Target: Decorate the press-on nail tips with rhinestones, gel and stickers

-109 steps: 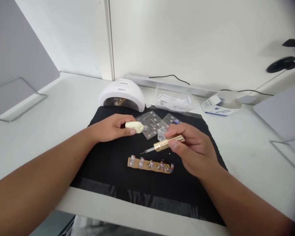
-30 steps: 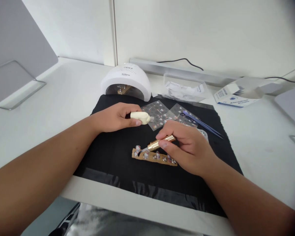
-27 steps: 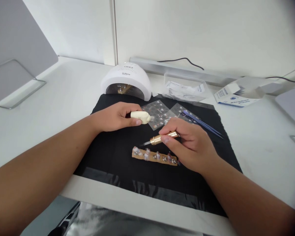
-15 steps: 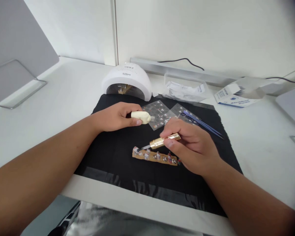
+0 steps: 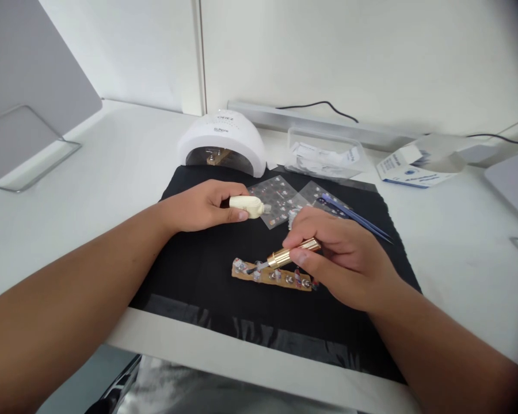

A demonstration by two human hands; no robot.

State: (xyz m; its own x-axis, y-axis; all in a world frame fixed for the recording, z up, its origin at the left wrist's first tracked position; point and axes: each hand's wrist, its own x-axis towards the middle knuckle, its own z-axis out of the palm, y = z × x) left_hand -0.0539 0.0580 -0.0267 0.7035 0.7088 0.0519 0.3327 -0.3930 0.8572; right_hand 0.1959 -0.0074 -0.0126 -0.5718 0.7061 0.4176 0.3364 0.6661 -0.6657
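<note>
White table [image 5: 112, 167], large, spanning the whole view; near edge at bottom. Black mat [image 5: 190, 270] laid flat at the middle of the table, front edge close to the near edge of the table.

White dome nail lamp [image 5: 223, 141] at the far left corner of the mat, mouth facing the near edge. Clear plastic tray [image 5: 323, 155] with white packets just beyond the far edge of the mat. White-and-blue carton [image 5: 408, 169] toward the far right of the table, well apart from the mat. Black cable [image 5: 317, 109] along the far edge.

Left hand [image 5: 202, 204] resting on the left half of the mat, closed around a cream bottle [image 5: 247, 205] lying roughly level, neck pointing right. Right hand [image 5: 341, 253] over the middle of the mat, fingers pinched on a gold-handled brush [image 5: 291, 255], handle up to the right, bristle end down to the left.

Two clear nail sticker sheets [image 5: 278, 198] flat on the far half of the mat, just right of the bottle neck. Blue tweezers [image 5: 354, 215] lying on the right-hand sheet, points toward the right edge of the mat.

Tan strip of nail tips [image 5: 265, 275] at mat centre, lengthwise left to right, small decorated tips standing in a row. Brush tip at the tips near the left end of the strip; contact too fine to confirm.
</note>
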